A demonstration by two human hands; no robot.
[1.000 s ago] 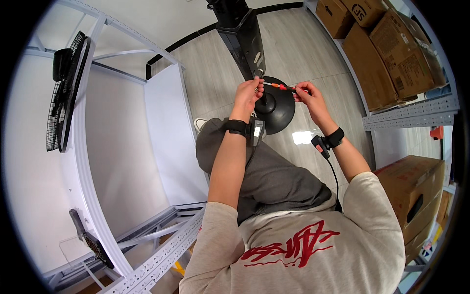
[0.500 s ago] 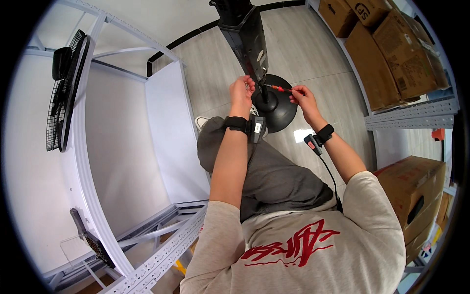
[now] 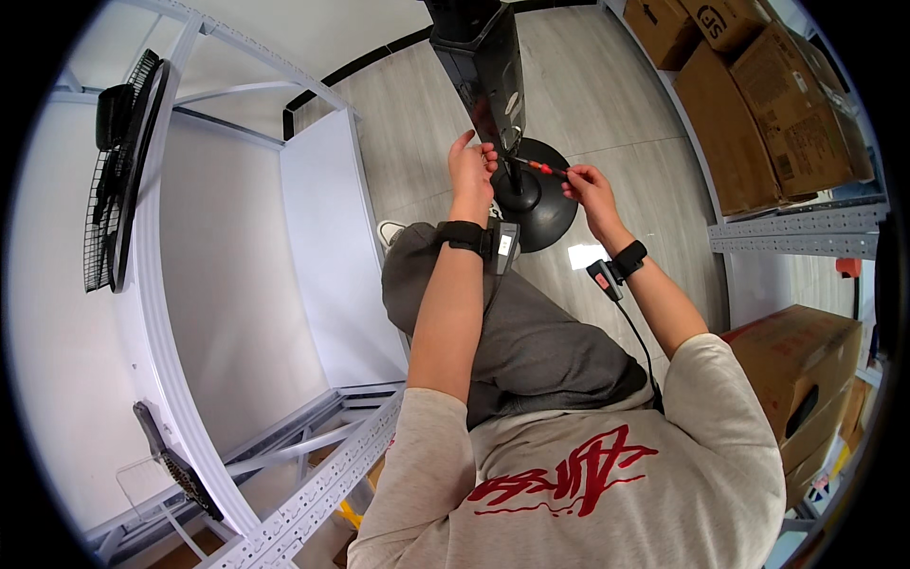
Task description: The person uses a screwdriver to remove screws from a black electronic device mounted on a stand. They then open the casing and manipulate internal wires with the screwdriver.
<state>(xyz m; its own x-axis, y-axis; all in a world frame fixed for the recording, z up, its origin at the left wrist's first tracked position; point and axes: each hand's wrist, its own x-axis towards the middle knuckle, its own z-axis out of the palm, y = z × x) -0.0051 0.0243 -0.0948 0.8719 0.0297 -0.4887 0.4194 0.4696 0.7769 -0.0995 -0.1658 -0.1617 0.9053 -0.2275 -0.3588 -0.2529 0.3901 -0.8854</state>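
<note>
The right hand grips a screwdriver pointed toward the stand; the left hand, fingers curled, is beside it, any grip impossible to tell.

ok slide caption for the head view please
Right hand holds a slim red-and-black tool beside a black stand, left hand close by.

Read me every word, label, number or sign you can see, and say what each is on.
I won't copy wording, only place it.
Shirt: large red lettering.
Middle top box: round black logo.
Leftmost top box: black arrow sign.
Large box: small dark print, too blurred to read.
Left wrist device: white label, too small.
Right wrist device: red label, too small.
</note>
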